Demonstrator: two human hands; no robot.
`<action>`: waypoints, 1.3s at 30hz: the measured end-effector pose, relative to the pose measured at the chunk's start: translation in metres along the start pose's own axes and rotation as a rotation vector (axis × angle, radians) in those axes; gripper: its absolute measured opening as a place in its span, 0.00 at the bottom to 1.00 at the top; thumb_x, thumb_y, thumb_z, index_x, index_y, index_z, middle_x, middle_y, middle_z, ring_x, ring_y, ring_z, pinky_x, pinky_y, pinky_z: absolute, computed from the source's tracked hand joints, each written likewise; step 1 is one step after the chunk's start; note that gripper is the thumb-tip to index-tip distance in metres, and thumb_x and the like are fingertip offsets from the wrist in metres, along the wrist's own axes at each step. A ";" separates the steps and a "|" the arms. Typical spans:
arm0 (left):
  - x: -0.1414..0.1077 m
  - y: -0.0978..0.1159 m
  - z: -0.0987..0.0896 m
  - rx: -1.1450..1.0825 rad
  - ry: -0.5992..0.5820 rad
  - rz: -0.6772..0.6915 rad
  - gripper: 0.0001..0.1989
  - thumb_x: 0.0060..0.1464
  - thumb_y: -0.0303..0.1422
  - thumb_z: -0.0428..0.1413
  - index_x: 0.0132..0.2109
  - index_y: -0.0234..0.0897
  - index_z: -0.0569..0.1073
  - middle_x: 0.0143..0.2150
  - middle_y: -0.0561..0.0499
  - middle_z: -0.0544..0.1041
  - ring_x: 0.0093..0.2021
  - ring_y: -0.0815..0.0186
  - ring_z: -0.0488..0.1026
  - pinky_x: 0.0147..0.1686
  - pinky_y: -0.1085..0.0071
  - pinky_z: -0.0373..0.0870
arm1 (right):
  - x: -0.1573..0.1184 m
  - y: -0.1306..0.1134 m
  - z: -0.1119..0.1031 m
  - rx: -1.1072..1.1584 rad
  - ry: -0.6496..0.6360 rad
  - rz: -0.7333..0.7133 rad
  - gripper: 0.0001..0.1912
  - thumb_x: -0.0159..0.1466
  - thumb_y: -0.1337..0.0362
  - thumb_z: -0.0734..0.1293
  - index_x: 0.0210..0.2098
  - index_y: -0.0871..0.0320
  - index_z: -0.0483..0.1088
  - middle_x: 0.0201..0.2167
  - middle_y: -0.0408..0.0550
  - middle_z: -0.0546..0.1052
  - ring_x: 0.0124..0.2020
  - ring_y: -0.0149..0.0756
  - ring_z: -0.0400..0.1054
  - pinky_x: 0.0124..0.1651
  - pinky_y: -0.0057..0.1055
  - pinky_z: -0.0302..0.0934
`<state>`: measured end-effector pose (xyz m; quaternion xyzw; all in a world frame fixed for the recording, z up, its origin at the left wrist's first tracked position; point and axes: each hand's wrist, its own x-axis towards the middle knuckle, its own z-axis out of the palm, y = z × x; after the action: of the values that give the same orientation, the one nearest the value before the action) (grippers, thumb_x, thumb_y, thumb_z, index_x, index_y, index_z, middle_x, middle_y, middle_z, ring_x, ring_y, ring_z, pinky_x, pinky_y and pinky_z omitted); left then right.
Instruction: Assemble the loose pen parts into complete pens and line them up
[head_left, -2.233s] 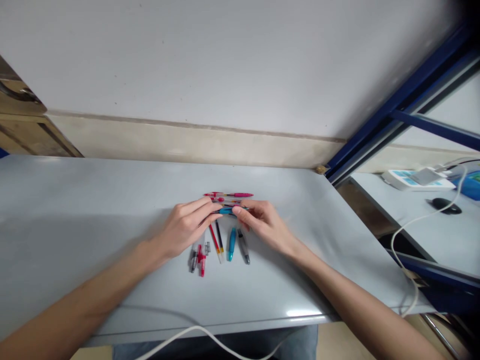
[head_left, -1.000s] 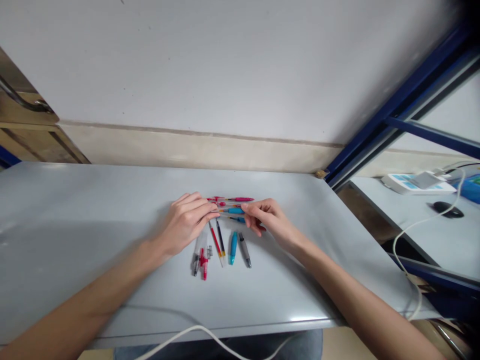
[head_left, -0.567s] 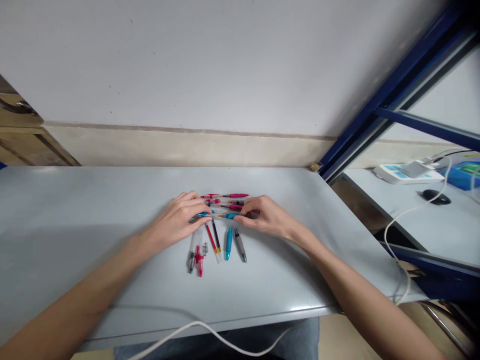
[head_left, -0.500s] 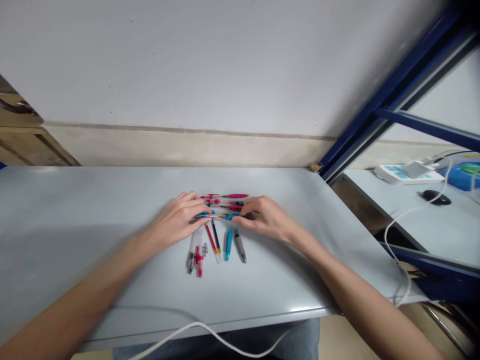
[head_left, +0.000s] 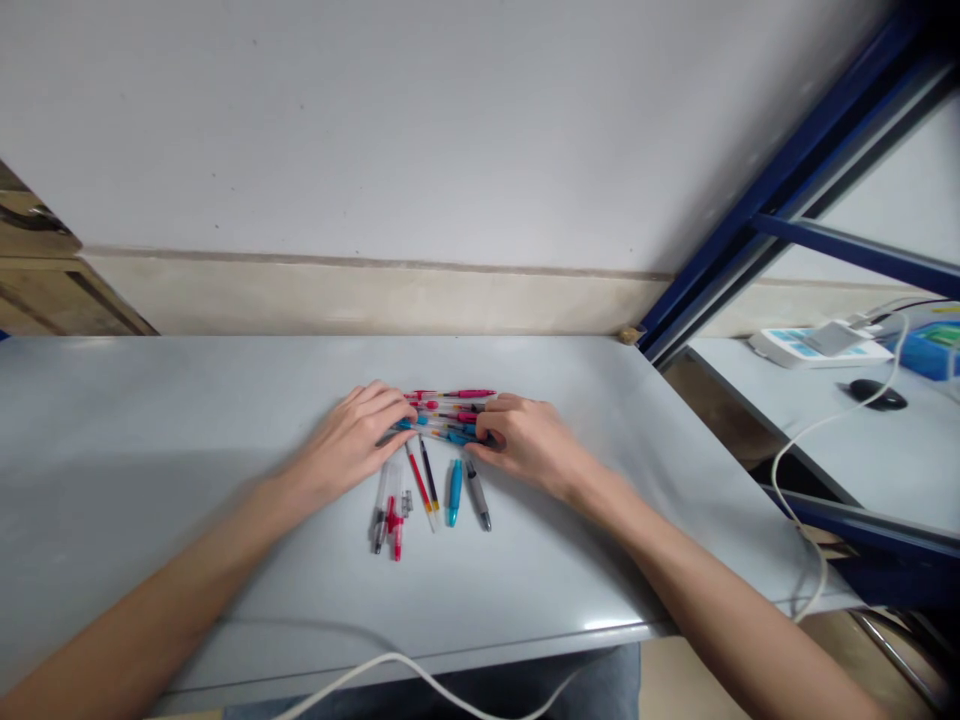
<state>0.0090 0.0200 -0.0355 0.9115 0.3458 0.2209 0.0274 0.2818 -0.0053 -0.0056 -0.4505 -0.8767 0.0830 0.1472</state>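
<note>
1. As they lie on the table (head_left: 150, 400), the crosswise pens (head_left: 450, 415) form a tight row between the two hands.
2. The left hand (head_left: 352, 440) is curved over the row's left end, and the right hand (head_left: 525, 435) closes in on its right end. Whether either grips the pens or only touches them, I cannot tell.
3. Just below the hands, pointing toward the person, lie a teal pen (head_left: 454, 492), a grey pen (head_left: 477, 495), a red refill (head_left: 420, 483) and a clear pen (head_left: 384, 510).
</note>
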 end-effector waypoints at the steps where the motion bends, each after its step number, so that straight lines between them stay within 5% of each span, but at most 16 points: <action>1: 0.000 0.000 0.001 0.001 0.004 -0.007 0.07 0.68 0.36 0.54 0.46 0.37 0.73 0.45 0.46 0.76 0.48 0.58 0.69 0.49 0.61 0.68 | 0.000 -0.001 0.000 -0.020 -0.008 0.007 0.11 0.66 0.62 0.71 0.28 0.57 0.71 0.30 0.47 0.73 0.35 0.37 0.65 0.31 0.31 0.44; 7: 0.001 0.001 0.004 -0.008 0.017 -0.042 0.06 0.67 0.35 0.54 0.46 0.39 0.73 0.46 0.47 0.76 0.50 0.57 0.69 0.49 0.61 0.67 | 0.000 -0.005 0.000 -0.125 -0.035 0.045 0.06 0.66 0.64 0.69 0.33 0.57 0.70 0.32 0.45 0.74 0.31 0.34 0.65 0.30 0.31 0.43; 11: 0.004 0.002 -0.010 -0.029 0.030 -0.028 0.08 0.69 0.34 0.50 0.47 0.39 0.74 0.48 0.46 0.76 0.51 0.58 0.69 0.51 0.62 0.66 | -0.002 -0.008 0.000 -0.162 -0.032 0.062 0.04 0.67 0.62 0.68 0.37 0.56 0.71 0.32 0.46 0.76 0.28 0.34 0.64 0.29 0.31 0.42; 15: 0.002 0.013 -0.036 -0.100 0.072 -0.266 0.11 0.68 0.35 0.48 0.41 0.39 0.73 0.38 0.51 0.77 0.39 0.63 0.73 0.41 0.68 0.65 | -0.001 -0.024 0.001 -0.047 0.000 0.034 0.04 0.70 0.63 0.65 0.41 0.57 0.70 0.35 0.46 0.78 0.30 0.34 0.67 0.31 0.31 0.47; 17: -0.004 0.024 -0.043 -0.105 -0.079 -0.407 0.11 0.66 0.37 0.50 0.36 0.41 0.71 0.26 0.57 0.72 0.26 0.67 0.68 0.31 0.71 0.59 | 0.002 -0.035 0.004 -0.015 -0.007 0.009 0.05 0.71 0.64 0.63 0.40 0.57 0.70 0.34 0.45 0.78 0.31 0.34 0.68 0.32 0.30 0.49; 20: -0.017 0.040 -0.041 -0.005 -0.274 -0.454 0.16 0.64 0.38 0.50 0.28 0.40 0.65 0.20 0.57 0.65 0.22 0.67 0.63 0.26 0.70 0.50 | 0.007 -0.049 0.012 -0.102 -0.017 -0.044 0.08 0.72 0.63 0.63 0.38 0.58 0.71 0.35 0.48 0.79 0.35 0.37 0.71 0.34 0.31 0.52; 27: -0.019 0.048 -0.030 0.257 -0.485 -0.372 0.16 0.65 0.39 0.49 0.28 0.40 0.65 0.24 0.50 0.73 0.28 0.58 0.73 0.29 0.67 0.43 | 0.016 -0.059 0.024 -0.253 -0.069 -0.059 0.08 0.71 0.62 0.63 0.41 0.60 0.73 0.37 0.52 0.81 0.40 0.45 0.73 0.34 0.34 0.58; 35: 0.003 0.048 -0.041 0.404 -0.427 -0.439 0.13 0.64 0.37 0.47 0.31 0.40 0.69 0.24 0.48 0.73 0.27 0.57 0.73 0.28 0.67 0.45 | 0.030 -0.070 0.027 -0.284 -0.164 -0.006 0.11 0.69 0.68 0.62 0.37 0.62 0.76 0.34 0.55 0.82 0.36 0.47 0.76 0.33 0.34 0.61; 39: 0.013 0.049 -0.056 0.417 -0.263 -0.480 0.15 0.65 0.40 0.47 0.32 0.40 0.69 0.24 0.49 0.74 0.26 0.59 0.73 0.27 0.67 0.47 | 0.037 -0.062 0.015 -0.238 -0.133 0.024 0.11 0.65 0.70 0.63 0.30 0.62 0.76 0.29 0.55 0.80 0.30 0.42 0.72 0.30 0.32 0.56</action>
<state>0.0243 -0.0144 0.0305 0.8109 0.5815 0.0135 -0.0642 0.2090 -0.0119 0.0045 -0.4686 -0.8827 0.0099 0.0333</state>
